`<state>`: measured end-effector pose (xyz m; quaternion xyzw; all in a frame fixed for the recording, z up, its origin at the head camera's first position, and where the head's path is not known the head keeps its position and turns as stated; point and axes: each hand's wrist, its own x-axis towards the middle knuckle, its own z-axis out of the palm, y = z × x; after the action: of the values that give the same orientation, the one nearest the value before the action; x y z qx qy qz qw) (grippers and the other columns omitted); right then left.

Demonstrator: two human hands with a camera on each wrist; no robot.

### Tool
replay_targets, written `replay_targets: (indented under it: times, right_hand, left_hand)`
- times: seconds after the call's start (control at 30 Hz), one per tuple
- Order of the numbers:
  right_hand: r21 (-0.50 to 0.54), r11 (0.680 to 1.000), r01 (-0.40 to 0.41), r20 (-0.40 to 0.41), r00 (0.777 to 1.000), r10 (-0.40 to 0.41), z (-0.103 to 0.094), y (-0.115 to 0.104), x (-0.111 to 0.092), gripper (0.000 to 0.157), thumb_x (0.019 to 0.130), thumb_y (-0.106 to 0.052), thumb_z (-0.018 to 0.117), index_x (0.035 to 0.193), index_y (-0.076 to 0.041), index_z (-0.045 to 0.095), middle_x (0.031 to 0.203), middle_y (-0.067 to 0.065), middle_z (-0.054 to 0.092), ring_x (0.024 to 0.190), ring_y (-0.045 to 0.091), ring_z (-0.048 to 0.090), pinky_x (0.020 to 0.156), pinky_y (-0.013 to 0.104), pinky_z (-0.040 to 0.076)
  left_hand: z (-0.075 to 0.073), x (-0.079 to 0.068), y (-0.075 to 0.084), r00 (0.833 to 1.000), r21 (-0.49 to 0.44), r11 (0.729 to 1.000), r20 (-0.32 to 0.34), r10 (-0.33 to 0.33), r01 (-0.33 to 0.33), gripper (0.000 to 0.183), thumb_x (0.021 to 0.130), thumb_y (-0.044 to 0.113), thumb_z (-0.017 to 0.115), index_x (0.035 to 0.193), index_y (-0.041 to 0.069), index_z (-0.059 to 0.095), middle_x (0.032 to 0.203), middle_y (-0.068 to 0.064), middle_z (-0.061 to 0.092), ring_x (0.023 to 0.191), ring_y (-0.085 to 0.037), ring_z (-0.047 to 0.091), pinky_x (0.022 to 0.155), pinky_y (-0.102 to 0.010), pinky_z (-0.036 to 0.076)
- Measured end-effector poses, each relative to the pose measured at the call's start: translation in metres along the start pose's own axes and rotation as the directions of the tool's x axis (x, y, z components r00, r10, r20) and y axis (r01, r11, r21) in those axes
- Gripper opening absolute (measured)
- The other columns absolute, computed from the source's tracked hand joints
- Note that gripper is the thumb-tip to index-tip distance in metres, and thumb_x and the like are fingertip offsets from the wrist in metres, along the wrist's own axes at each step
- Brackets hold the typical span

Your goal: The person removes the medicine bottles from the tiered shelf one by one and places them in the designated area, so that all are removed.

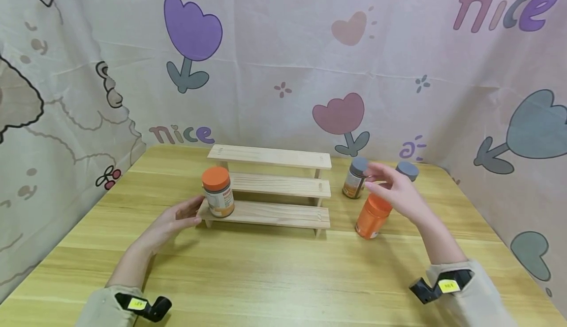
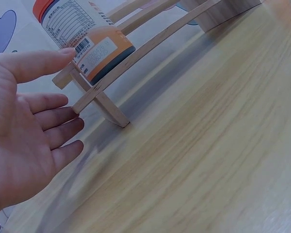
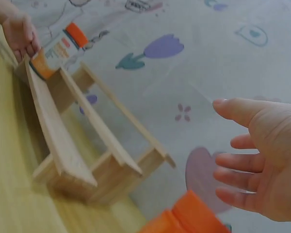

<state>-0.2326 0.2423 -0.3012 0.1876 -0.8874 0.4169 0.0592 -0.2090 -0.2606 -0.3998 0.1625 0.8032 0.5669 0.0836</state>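
Observation:
An orange-lidded bottle (image 1: pixel 218 196) with a grey, white and orange label stands upright at the left end of the lowest step of a three-tier wooden shelf (image 1: pixel 274 213). Right beside that end is my left hand (image 2: pixel 34 111), its fingers loosely extended; the thumb tip appears at the bottle's label, contact hard to tell. My right hand (image 1: pixel 398 191) hovers above an orange bottle (image 1: pixel 372 221), holding nothing, its fingers relaxed. Just left of its fingertips stands a grey-lidded bottle (image 1: pixel 353 181). Another grey-lidded bottle (image 1: pixel 407 170) is mostly hidden behind the right hand.
The shelf's middle step (image 1: pixel 279 185) and top step (image 1: pixel 270 155) rise toward the back. All stands on a wood-grain table (image 1: pixel 266 273). A printed cloth (image 1: pixel 274 41) hangs behind and along both sides.

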Motion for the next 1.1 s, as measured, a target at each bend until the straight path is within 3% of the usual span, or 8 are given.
replay_targets:
  times: [0.1,0.27,0.33,0.4,0.5,0.9,0.97,1.1]
  right_hand:
    - [0.033,0.999,0.025,0.026,0.999,-0.026,0.005,-0.011,0.008,0.053,0.089,-0.019,0.063,0.134,0.002,0.043,0.121,0.018,0.056,0.104,0.023,0.054,0.084,0.017,0.045]
    - [0.068,0.997,0.048,0.081,0.995,-0.054,0.014,-0.028,0.02,0.052,0.089,-0.016,0.063,0.135,-0.002,0.043,0.121,0.015,0.055,0.106,0.025,0.054,0.092,0.033,0.044]
    - [0.091,0.994,0.06,0.107,0.992,-0.07,0.019,-0.034,0.026,0.052,0.089,-0.015,0.062,0.135,-0.002,0.042,0.123,0.016,0.053,0.108,0.027,0.053,0.094,0.039,0.042]
    - [0.117,0.991,0.071,0.132,0.987,-0.087,0.024,-0.039,0.032,0.053,0.089,-0.015,0.062,0.136,-0.002,0.042,0.125,0.017,0.052,0.11,0.029,0.053,0.095,0.042,0.042]
    - [0.153,0.985,0.08,0.174,0.979,-0.106,0.034,-0.049,0.041,0.054,0.088,-0.018,0.064,0.136,-0.005,0.042,0.127,0.016,0.052,0.109,0.026,0.054,0.092,0.041,0.044]
    - [0.22,0.965,0.141,0.256,0.947,-0.196,0.084,-0.088,0.075,0.052,0.088,-0.017,0.064,0.134,-0.003,0.045,0.121,0.017,0.055,0.105,0.022,0.056,0.092,0.039,0.045]
    - [0.224,0.964,0.143,0.258,0.945,-0.2,0.092,-0.094,0.079,0.052,0.087,-0.018,0.065,0.133,-0.004,0.046,0.121,0.016,0.056,0.105,0.021,0.056,0.092,0.037,0.045]
    - [0.212,0.966,0.145,0.262,0.944,-0.199,0.109,-0.106,0.086,0.055,0.085,-0.021,0.068,0.134,-0.005,0.046,0.121,0.013,0.057,0.105,0.018,0.056,0.09,0.034,0.046]
  left_hand:
    - [0.0,0.001,-0.001,1.0,0.005,1.0,0.005,-0.002,0.002,0.065,0.094,0.015,0.053,0.144,-0.008,0.019,0.148,-0.029,0.018,0.131,-0.046,0.024,0.104,-0.052,0.023]
    - [0.0,0.003,-0.002,1.0,0.003,1.0,0.008,-0.021,0.021,0.067,0.093,0.017,0.054,0.144,-0.006,0.018,0.149,-0.027,0.017,0.132,-0.043,0.023,0.105,-0.035,0.03]
    - [0.0,0.003,-0.002,1.0,-0.004,1.0,0.008,-0.019,0.019,0.067,0.093,0.017,0.054,0.145,-0.006,0.018,0.149,-0.027,0.017,0.132,-0.044,0.023,0.105,-0.038,0.029]
    - [0.0,0.003,-0.001,1.0,-0.008,1.0,0.008,-0.011,0.011,0.067,0.093,0.016,0.054,0.144,-0.007,0.017,0.148,-0.028,0.016,0.132,-0.046,0.022,0.106,-0.049,0.024]
    - [0.0,0.002,0.0,1.0,-0.015,1.0,0.01,0.001,-0.001,0.066,0.093,0.014,0.053,0.144,-0.008,0.017,0.148,-0.03,0.015,0.131,-0.049,0.021,0.104,-0.058,0.02]
    - [0.001,0.0,0.002,1.0,-0.017,1.0,0.009,-0.007,0.007,0.067,0.093,0.014,0.053,0.144,-0.008,0.017,0.148,-0.029,0.016,0.131,-0.048,0.022,0.104,-0.059,0.02]
    - [0.001,0.0,0.002,1.0,-0.015,1.0,0.01,-0.003,0.003,0.067,0.093,0.014,0.053,0.144,-0.008,0.017,0.148,-0.03,0.016,0.131,-0.048,0.021,0.105,-0.056,0.021]
    - [0.0,0.0,0.002,1.0,-0.016,1.0,0.012,0.007,-0.007,0.066,0.093,0.014,0.053,0.144,-0.009,0.017,0.148,-0.029,0.016,0.132,-0.046,0.022,0.102,-0.028,0.033]
